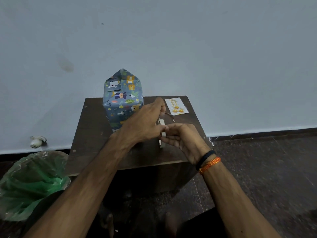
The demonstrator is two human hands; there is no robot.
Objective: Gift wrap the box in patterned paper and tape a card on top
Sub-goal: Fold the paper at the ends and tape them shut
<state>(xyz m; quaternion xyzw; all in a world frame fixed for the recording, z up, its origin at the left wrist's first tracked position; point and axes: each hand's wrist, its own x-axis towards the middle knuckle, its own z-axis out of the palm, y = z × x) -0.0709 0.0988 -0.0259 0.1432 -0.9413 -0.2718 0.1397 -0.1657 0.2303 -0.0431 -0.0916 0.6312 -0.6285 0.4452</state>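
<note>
One wrapped box (122, 98) stood upright at the centre of the frame, on the far left part of one dark brown table (92, 127), close against the pale wall (171, 40). Its blue patterned paper carried animal and leaf prints, and the top flaps met in a peak. One card (176, 106), white with gold balloons and gold lettering, lay flat on the table's far right corner, to the right of the box and apart from it. One roll of pale tape (162, 133) was held on edge just right of centre, above the table. The right hand (184, 140) gripped the roll with curled fingers. The left hand (145, 123) reached across in front of the box, its thumb and fingers pinched at the roll's upper rim; whether a tape end was lifted could not be told. Two bands, one black (205, 159) and one orange (209, 165), circled the right wrist. One green plastic bag (32, 182) sat at the lower left of the frame, on the dark floor (265, 169).
</note>
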